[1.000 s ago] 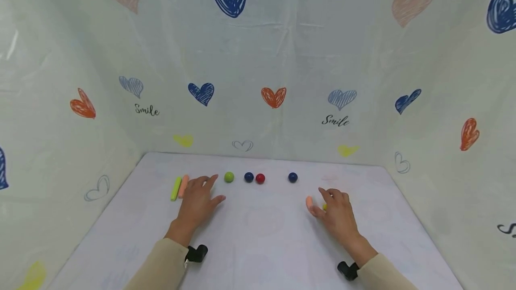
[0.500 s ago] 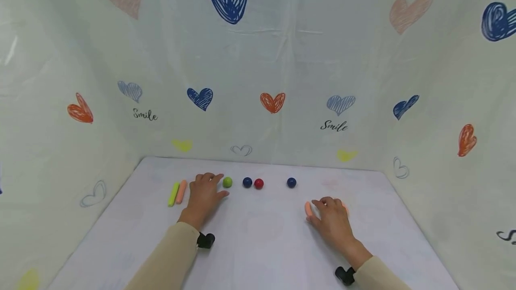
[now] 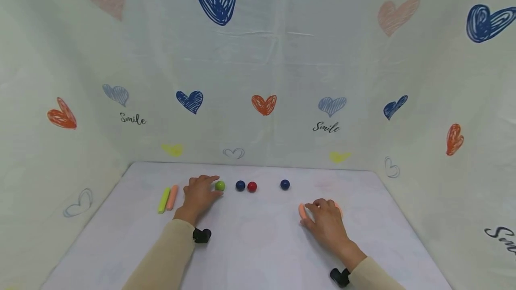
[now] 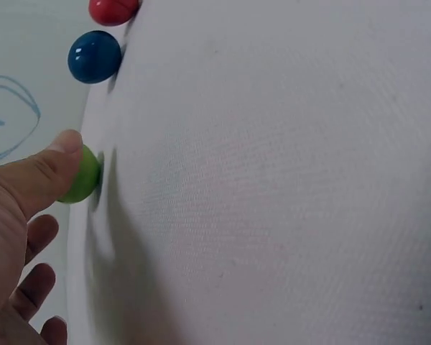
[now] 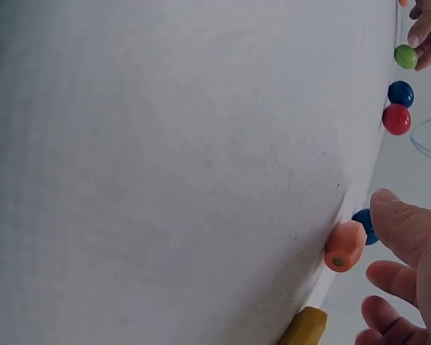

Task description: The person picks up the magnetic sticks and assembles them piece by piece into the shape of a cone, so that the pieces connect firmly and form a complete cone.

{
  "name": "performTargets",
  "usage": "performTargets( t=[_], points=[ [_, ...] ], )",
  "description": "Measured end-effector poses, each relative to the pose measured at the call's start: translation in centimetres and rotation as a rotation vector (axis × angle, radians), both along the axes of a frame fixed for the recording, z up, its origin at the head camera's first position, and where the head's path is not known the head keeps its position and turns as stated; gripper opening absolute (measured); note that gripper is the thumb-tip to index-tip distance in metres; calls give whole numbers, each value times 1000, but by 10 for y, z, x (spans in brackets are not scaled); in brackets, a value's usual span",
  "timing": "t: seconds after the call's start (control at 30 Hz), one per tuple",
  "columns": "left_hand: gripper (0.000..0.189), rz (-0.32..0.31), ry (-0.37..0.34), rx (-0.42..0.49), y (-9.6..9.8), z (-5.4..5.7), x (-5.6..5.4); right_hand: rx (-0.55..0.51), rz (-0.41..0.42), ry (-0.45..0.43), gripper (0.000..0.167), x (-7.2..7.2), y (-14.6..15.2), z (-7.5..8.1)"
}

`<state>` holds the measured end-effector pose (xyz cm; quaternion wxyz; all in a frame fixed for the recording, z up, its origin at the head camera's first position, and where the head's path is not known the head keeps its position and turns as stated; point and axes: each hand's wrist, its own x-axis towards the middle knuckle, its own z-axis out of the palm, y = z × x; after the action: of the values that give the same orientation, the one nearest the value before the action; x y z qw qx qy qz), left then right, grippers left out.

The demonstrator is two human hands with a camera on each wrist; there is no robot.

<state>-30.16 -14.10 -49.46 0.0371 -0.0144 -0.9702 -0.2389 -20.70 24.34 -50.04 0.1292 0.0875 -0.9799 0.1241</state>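
In the head view my left hand (image 3: 199, 195) reaches round a small green ball (image 3: 219, 185), thumb and forefinger at its two sides. The left wrist view has the thumb partly covering that green ball (image 4: 86, 176); whether the fingers touch it I cannot tell. My right hand (image 3: 325, 223) hovers beside a short orange stick (image 3: 302, 211), thumb and forefinger spread near it. Seen from the right wrist, the orange stick (image 5: 345, 246) has faceted sides and a greenish dot on its end, and a yellow stick (image 5: 305, 327) lies nearby. Another orange piece (image 3: 338, 209) shows behind the right hand.
A dark blue ball (image 3: 240, 185) and a red ball (image 3: 251, 186) sit close together right of the green one. A second blue ball (image 3: 285, 185) stands farther right. Left of my left hand lie a lime stick (image 3: 164, 200) and an orange stick (image 3: 172, 198) on the white table (image 3: 258, 245).
My left hand has moved from near the left-hand sticks to the green ball. The right hand has come lower beside the orange stick, its forefinger nearer the thumb. The head view has shifted slightly.
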Motion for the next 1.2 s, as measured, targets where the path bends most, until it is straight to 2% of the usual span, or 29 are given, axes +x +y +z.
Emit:
performTargets(
  t=[0.2, 0.4, 0.63, 0.97, 1.2],
  points=[
    [48, -15, -14, -52, 3, -5, -3, 2, 2, -4, 43, 3, -3, -2],
    [39, -26, 12, -77, 5, -3, 4, 13, 27, 0, 39, 3, -1, -2],
    [37, -86, 52, -92, 5, -1, 17, 4, 67, 9, 32, 1, 6, -3],
    [35, -94, 44, -112, 23, 2, 42, -35, 203, 132, 22, -2, 12, -11],
    [36, -99, 39, -84, 34, -3, 59, -27, 281, 87, 22, -6, 12, -10]
  ],
)
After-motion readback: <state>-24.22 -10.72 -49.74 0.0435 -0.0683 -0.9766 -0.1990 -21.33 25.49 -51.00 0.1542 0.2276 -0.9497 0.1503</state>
